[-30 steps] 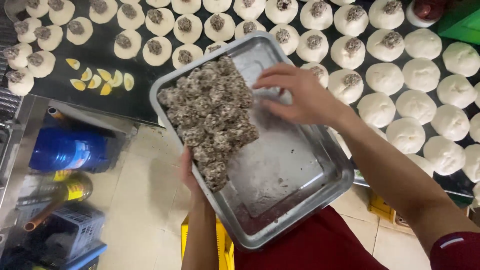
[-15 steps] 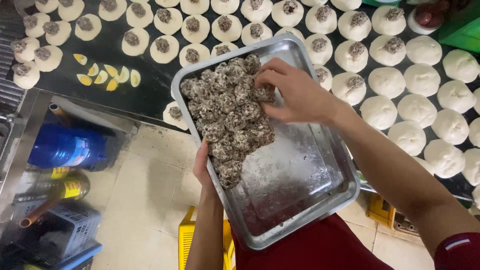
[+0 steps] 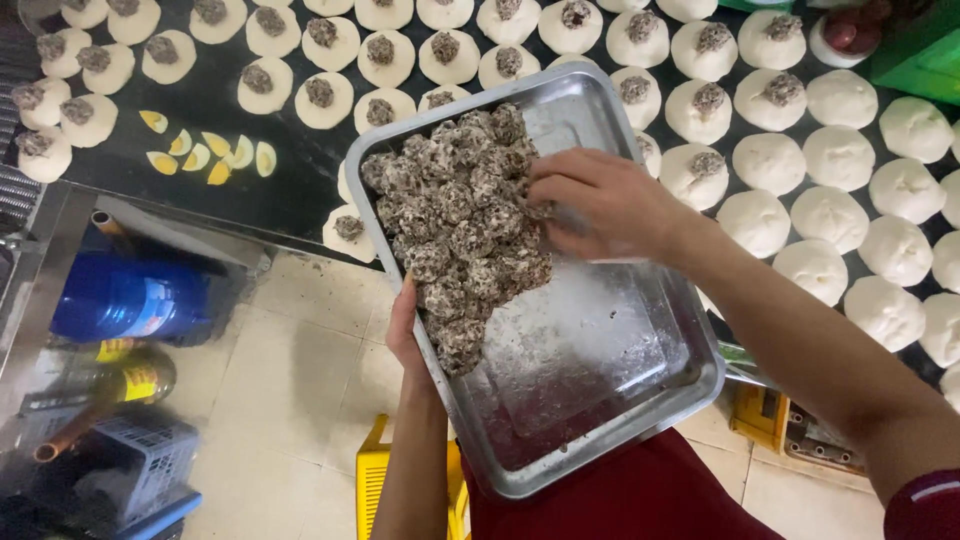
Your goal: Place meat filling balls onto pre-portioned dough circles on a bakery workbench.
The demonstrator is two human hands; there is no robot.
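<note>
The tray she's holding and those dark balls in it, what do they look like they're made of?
The tray looks like thin stainless steel: silvery, reflective, with a rolled rim and smeared residue on its floor. The dark balls look like a minced filling, perhaps meat and mushroom: lumpy, speckled brown and grey, moist. The right hand touches them; the left hand supports the tray's edge.

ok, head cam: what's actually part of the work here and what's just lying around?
In use:
- right hand, reaching into the filling balls
- left hand, holding the metal tray from beneath
- dough rounds on the dark table

Lying about:
- egg wedges
- blue bottle
- yellow stool
- grey crate
</note>
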